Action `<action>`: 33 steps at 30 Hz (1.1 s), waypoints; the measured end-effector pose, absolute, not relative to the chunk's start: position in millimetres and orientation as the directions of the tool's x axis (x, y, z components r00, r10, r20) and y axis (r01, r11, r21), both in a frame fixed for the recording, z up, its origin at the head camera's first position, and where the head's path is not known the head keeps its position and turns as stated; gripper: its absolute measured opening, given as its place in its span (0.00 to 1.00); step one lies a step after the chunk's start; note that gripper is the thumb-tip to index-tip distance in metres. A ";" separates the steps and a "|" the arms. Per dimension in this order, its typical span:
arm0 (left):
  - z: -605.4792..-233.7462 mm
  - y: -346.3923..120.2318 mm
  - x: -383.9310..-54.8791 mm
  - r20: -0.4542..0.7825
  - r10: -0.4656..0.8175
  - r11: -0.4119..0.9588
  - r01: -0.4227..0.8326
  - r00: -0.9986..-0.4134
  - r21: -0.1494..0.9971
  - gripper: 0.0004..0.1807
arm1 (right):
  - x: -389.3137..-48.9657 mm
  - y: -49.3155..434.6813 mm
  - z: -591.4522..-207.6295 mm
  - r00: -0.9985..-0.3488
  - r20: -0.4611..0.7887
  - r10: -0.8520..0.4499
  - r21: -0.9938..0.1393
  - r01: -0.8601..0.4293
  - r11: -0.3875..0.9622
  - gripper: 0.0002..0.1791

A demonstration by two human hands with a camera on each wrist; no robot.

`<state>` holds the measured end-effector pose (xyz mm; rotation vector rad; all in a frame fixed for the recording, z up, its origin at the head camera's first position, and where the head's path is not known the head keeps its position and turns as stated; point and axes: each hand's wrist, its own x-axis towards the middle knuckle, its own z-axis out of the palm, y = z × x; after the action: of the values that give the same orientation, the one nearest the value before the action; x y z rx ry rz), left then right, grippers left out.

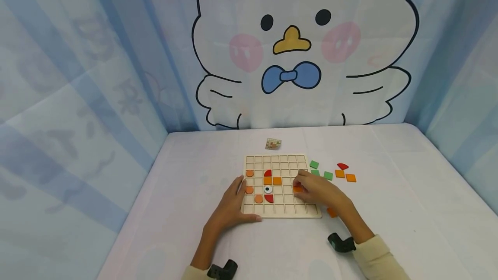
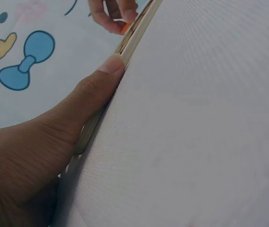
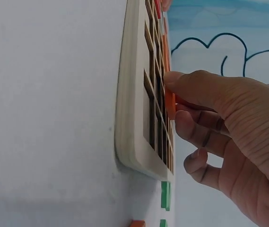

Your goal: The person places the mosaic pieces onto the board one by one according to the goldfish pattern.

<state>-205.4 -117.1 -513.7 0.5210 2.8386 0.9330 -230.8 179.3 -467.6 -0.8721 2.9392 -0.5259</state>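
A wooden grid board (image 1: 288,209) lies flat on the table. My left hand (image 1: 230,206) rests at its front left corner, thumb (image 2: 96,87) straight along the front edge and fingers along the left side. Over the right part of the board, my right hand (image 1: 320,188) pinches an orange square tile (image 3: 169,97) between thumb and fingers, just above the grid. In the grid sit orange squares (image 1: 277,181), orange discs (image 1: 258,199), red quarter-circle pieces (image 1: 269,199) and a white eye disc (image 1: 268,189) with a black dot.
Several green squares (image 1: 328,176) lie right of the board. Beyond them are a red piece (image 1: 343,166) and orange squares (image 1: 351,178). Another orange tile (image 1: 332,212) is partly under my right wrist. A small patterned card (image 1: 273,144) lies behind the board. Printed curtains (image 1: 288,107) enclose the table.
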 end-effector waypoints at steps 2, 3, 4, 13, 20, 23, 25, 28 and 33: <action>-513.5 -116.9 -205.6 0.002 0.353 0.755 0.286 -0.936 0.590 0.70 | -231.4 175.2 -467.9 -0.834 0.073 -0.547 -0.317 -0.540 0.780 0.12; -513.6 -116.7 -205.6 -0.002 0.352 0.757 0.284 -0.936 0.588 0.70 | -231.7 173.3 -468.3 -0.830 0.078 -0.553 -0.311 -0.547 0.777 0.12; -514.1 -116.9 -205.7 -0.004 0.352 0.759 0.283 -0.936 0.586 0.70 | -232.0 170.9 -468.9 -0.826 0.083 -0.557 -0.307 -0.553 0.774 0.12; -515.5 -118.3 -205.1 -0.002 0.354 0.758 0.286 -0.935 0.587 0.70 | -233.6 149.0 -468.2 -0.832 0.070 -0.551 -0.317 -0.542 0.779 0.13; -516.0 -118.7 -206.9 0.014 0.361 0.755 0.301 -0.932 0.582 0.70 | -237.2 135.7 -467.9 -0.827 0.071 -0.558 -0.305 -0.551 0.777 0.13; -516.1 -119.2 -207.1 0.018 0.363 0.757 0.306 -0.932 0.577 0.70 | -238.7 131.4 -468.8 -0.825 0.072 -0.561 -0.300 -0.554 0.776 0.13; -516.6 -119.4 -207.3 0.017 0.365 0.760 0.309 -0.931 0.572 0.70 | -239.4 129.2 -469.5 -0.825 0.073 -0.560 -0.297 -0.554 0.778 0.13; -517.0 -119.4 -207.8 0.009 0.365 0.764 0.305 -0.931 0.568 0.70 | -240.5 127.0 -470.4 -0.824 0.072 -0.561 -0.290 -0.556 0.779 0.13; -516.2 -119.3 -208.5 -0.005 0.362 0.764 0.294 -0.932 0.574 0.70 | -242.0 125.5 -470.4 -0.819 0.063 -0.570 -0.285 -0.562 0.777 0.13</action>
<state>-208.5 -119.3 -516.2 0.5298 2.8417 0.8956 -242.0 125.5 -470.4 -0.9355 2.9355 -0.4570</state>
